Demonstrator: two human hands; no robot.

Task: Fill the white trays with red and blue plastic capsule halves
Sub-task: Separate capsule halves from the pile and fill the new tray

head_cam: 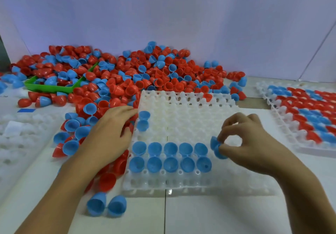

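Note:
A white tray (189, 117) lies in front of me. Two rows of blue capsule halves (171, 156) sit open-side up in its near part, and two more blue halves (143, 121) stand at its left edge. My right hand (251, 142) pinches a blue capsule half (217, 148) over the tray's right side, at the end of the upper row. My left hand (111, 130) lies flat on the loose halves beside the tray's left edge, fingers reaching toward the pile. A large heap of red and blue capsule halves (138, 73) spreads behind the tray.
A filled tray (307, 117) of red and blue halves lies at the right. A green scoop (54, 86) sits in the pile at the left. Empty white trays (21, 133) lie at far left. Two loose blue halves (106, 206) lie near the front. A wall stands behind.

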